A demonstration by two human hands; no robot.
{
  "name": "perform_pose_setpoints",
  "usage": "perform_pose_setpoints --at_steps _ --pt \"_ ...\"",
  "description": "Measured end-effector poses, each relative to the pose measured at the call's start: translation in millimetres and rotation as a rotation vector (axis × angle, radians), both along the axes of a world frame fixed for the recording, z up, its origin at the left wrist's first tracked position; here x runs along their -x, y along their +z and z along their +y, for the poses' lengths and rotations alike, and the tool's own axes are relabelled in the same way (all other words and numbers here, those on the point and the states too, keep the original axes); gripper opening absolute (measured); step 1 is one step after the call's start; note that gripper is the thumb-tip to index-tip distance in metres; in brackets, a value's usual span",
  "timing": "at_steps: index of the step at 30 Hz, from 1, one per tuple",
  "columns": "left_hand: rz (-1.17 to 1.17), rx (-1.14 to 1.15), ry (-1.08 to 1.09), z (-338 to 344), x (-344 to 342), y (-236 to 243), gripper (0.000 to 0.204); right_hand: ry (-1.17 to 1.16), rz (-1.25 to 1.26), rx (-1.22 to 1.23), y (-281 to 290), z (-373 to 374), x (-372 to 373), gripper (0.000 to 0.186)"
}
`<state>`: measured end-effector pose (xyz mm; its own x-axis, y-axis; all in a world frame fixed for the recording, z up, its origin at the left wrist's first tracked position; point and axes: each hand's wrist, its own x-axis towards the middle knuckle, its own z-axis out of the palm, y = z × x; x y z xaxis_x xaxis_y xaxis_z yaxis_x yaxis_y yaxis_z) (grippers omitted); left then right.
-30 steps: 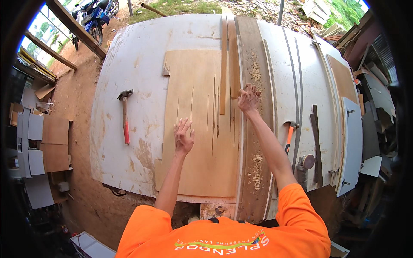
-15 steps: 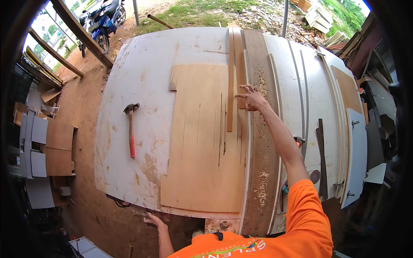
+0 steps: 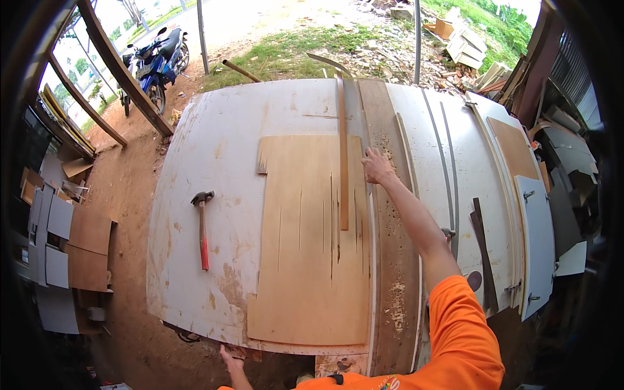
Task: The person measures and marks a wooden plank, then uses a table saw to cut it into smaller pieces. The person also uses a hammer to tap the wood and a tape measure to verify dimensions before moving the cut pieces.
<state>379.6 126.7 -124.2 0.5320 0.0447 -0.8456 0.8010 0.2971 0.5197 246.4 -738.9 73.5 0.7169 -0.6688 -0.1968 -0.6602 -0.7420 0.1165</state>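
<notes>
My right hand (image 3: 378, 166) is over the brown pitted board (image 3: 390, 214), beside the right edge of a light plywood sheet (image 3: 305, 286). Its fingers are loosely bent, with nothing visible in them. One narrow brown wooden strip (image 3: 343, 156) lies lengthwise on the plywood, left of that hand. Beyond the far table edge, a thin curved strip (image 3: 330, 62) sticks up. Low by the near edge, my left hand (image 3: 232, 359) hangs partly in view, apparently empty with fingers apart. A claw hammer (image 3: 203, 231) with a red grip lies left of the plywood.
The large white worktable (image 3: 188, 149) has stains. On its right are two thin grey strips (image 3: 448, 149), a dark strip (image 3: 484, 253) and a white door panel (image 3: 536, 240) with hinges. Wooden posts (image 3: 120, 62) and a parked motorbike (image 3: 156, 65) stand at the far left.
The wider strip beside the narrow one has left the plywood; a curved strip now shows past the far edge. My right hand's spread fingers have drawn in. The view has tilted upward.
</notes>
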Motion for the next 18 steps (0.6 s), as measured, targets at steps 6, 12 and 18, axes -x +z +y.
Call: perform_pose_setpoints --at_steps 6,12,18 --pt "0.034 0.151 0.064 16.3 -2.6 -25.7 0.031 -0.482 -0.36 -0.008 -21.2 6.0 -14.9 0.049" --pt "0.063 -0.015 0.12 35.9 2.4 -28.7 0.033 -0.581 -0.424 -0.155 20.6 -5.3 -11.2 0.035" --pt "-0.128 -0.809 0.153 47.0 31.6 -56.0 0.035 -0.6 -0.828 0.004 108.2 -16.6 52.6 0.029"
